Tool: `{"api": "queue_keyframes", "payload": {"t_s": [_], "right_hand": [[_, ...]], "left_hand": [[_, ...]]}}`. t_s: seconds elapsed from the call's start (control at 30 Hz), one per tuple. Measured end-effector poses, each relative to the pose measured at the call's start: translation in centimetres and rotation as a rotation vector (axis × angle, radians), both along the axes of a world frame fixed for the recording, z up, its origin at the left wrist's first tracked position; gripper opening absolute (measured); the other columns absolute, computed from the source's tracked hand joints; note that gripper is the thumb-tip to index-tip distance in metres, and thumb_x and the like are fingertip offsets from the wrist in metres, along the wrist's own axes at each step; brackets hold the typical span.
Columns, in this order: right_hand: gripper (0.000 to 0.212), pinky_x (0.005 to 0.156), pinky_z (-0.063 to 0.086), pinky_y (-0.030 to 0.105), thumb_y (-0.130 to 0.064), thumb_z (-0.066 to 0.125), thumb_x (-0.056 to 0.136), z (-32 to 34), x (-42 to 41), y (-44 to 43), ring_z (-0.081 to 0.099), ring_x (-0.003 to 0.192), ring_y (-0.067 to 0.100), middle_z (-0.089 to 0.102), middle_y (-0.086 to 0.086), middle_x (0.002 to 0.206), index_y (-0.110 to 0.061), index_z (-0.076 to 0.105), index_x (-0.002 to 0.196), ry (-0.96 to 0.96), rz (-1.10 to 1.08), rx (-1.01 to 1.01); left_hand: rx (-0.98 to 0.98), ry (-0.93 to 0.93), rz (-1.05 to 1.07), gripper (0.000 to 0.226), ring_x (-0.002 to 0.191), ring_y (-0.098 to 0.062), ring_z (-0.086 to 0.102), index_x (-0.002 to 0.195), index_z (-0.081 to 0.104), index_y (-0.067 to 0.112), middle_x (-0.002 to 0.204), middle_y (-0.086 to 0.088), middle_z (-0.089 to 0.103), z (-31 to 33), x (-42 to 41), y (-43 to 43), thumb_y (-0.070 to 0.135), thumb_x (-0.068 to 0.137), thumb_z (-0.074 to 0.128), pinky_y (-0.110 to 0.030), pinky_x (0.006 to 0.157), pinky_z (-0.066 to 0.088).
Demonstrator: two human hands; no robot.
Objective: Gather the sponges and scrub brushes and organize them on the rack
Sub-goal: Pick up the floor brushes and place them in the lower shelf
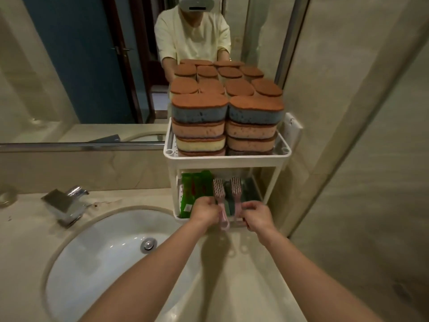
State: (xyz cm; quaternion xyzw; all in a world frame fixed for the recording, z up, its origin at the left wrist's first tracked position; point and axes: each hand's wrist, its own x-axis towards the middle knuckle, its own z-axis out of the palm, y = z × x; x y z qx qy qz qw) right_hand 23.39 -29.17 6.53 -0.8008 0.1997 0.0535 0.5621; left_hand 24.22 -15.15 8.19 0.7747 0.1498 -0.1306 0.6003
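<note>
Left hand [205,211] curled round handle of one pink scrub brush [219,194]; right hand [256,216] pinching handle of second pink brush [235,189], just beside the first; both brush heads ahead of the fingers, inside lower shelf of white rack [226,159]; green plastic items [195,187], kind unclear, just left of left hand; stacked sponges [225,112] fill upper shelf above both hands; sink [104,252] under left forearm.
</note>
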Motion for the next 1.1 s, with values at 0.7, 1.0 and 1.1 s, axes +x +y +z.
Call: {"api": "queue_keyframes", "payload": {"t_s": [0.7,1.0,1.1], "right_hand": [[0.018,0.075,0.05,0.029,-0.014,0.057,0.092,-4.7,9.7,-0.9,0.064,0.096,0.028,0.07,0.013,0.103,-0.008,0.073,0.098,0.261,0.188,-0.33],[0.021,0.089,0.047,0.03,-0.006,0.056,0.09,-3.9,7.1,-1.2,0.059,0.107,0.025,0.066,0.008,0.108,-0.012,0.069,0.105,0.107,0.124,-0.24],[0.02,0.096,0.048,0.034,-0.007,0.06,0.089,-3.3,5.4,-0.6,0.059,0.104,0.02,0.066,0.001,0.104,-0.015,0.069,0.103,0.056,0.1,-0.184]], "left_hand": [[0.521,-0.131,-0.221,0.021,0.089,-0.024,0.068,0.1,0.064,0.027,0.103,0.001,0.07,-5.7,9.6,-1.1,0.03,0.08,0.07,-0.036,0.078,0.058],[0.58,-0.118,-0.182,0.024,0.101,-0.026,0.062,0.107,0.059,0.023,0.109,0.0,0.065,-5.4,8.4,-1.1,0.034,0.086,0.064,-0.033,0.079,0.05],[0.464,-0.161,-0.152,0.018,0.092,-0.022,0.063,0.101,0.057,0.026,0.102,0.001,0.067,-5.3,6.8,-0.5,0.037,0.088,0.063,-0.034,0.079,0.053]]}}
